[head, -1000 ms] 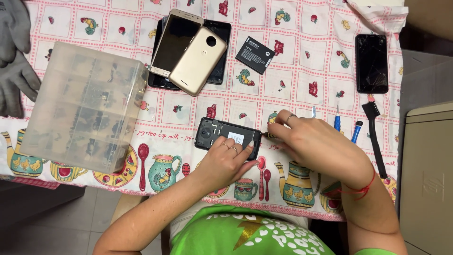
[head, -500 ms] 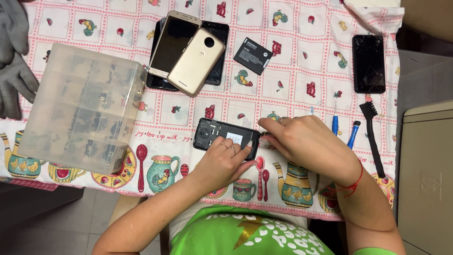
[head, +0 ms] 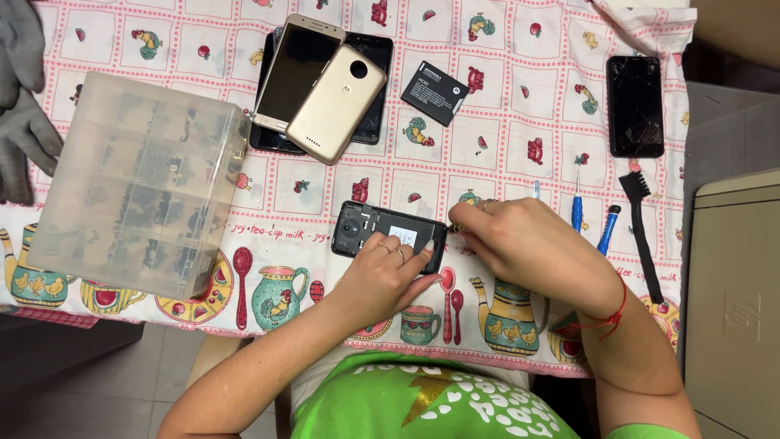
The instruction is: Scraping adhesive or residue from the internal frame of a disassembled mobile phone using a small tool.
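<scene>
Overhead, a translucent plastic organiser box (head: 138, 183) is seen lying closed at the left of the desk (head: 504, 106), its many small compartments filled with tiny dark parts too blurred to be told apart. Grey gloves (head: 24, 97) are laid beside it at the left edge. Further back, a gold phone back cover (head: 337, 104) is stacked with a gold-rimmed phone (head: 296, 69) over two dark phones (head: 378, 89), and a loose black battery (head: 435, 93) is placed just to their right. A black phone with a cracked screen (head: 635, 106) is set well apart at the right, above two blue-handled screwdrivers (head: 605, 229) and a black brush (head: 642, 232). The patterned cloth between these things and the hands is left free. Near the front edge, an opened black phone (head: 382, 233), its back removed, is pinned flat by the left hand (head: 386, 276), whose fingers are spread over its lower right corner. The right hand (head: 528, 244) is held curled just beside the phone's right end, its fingertips pinched on a small tool (head: 453, 228) that is barely shown.
</scene>
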